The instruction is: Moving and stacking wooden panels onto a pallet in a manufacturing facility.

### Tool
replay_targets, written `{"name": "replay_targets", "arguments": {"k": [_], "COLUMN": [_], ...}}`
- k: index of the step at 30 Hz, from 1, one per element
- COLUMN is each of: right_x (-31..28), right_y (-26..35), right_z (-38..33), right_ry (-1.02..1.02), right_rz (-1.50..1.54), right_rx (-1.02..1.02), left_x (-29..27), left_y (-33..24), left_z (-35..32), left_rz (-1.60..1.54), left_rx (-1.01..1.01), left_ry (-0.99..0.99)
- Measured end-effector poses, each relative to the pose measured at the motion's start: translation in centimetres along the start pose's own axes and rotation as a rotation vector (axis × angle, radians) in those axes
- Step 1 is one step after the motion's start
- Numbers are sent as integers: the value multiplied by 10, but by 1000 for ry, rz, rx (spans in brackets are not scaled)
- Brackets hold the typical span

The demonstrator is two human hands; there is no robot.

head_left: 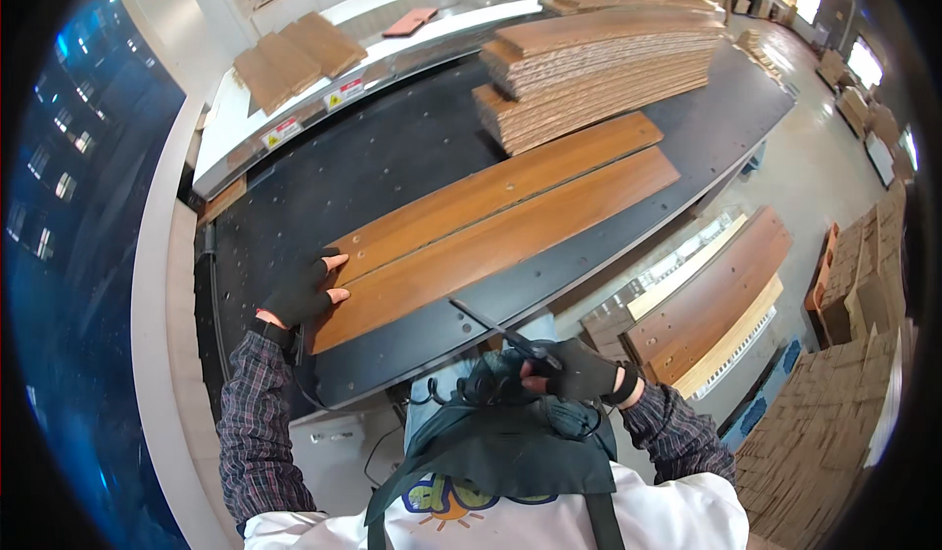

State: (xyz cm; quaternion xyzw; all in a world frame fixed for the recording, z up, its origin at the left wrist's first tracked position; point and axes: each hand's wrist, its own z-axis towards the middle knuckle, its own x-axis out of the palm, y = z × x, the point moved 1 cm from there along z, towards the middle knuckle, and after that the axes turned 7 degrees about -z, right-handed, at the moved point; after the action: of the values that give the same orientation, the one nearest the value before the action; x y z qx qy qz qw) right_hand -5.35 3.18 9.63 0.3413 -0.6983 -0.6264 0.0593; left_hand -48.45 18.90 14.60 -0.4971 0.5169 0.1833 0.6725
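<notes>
Two long brown wood-grain boards (500, 246) lie side by side on a black perforated table, a narrow dark gap between them. My left hand (299, 290), in a black fingerless glove, rests at their left ends. Its thumb and a finger are spread apart, one tip on each board. Close to my body, my right hand (579, 368), gloved the same way, is closed around a long thin black tool (496, 324). The tool's tip points up and left over the table's near edge; its exact kind is unclear. Black coiled tubing or cord (481, 378) hangs beside that hand.
A tall stack of brown boards (599, 69) stands behind the pair. Beyond it, a white machine bed (221, 148) carries several brown pieces (299, 59) and a reddish piece (410, 22). More boards (711, 295) lie below the table at right, near piled brown panels (824, 442).
</notes>
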Motion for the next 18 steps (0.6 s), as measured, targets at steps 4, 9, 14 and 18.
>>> {"name": "replay_targets", "arguments": {"k": [4, 9, 14, 18], "right_x": [11, -3, -5, -38], "right_y": [21, 4, -8, -12], "right_z": [25, 34, 14, -14], "right_ry": [127, 27, -79, -603], "right_rz": [-240, -85, -408, 442], "right_rx": [-146, -145, -188, 168], "left_x": [4, 23, 44, 63], "left_y": [-3, -48, -101, -115], "left_z": [-52, -90, -76, -88], "left_rz": [-218, 142, 258, 259], "left_rx": [-193, -124, 33, -120], "left_ry": [-79, -109, -143, 9]}}
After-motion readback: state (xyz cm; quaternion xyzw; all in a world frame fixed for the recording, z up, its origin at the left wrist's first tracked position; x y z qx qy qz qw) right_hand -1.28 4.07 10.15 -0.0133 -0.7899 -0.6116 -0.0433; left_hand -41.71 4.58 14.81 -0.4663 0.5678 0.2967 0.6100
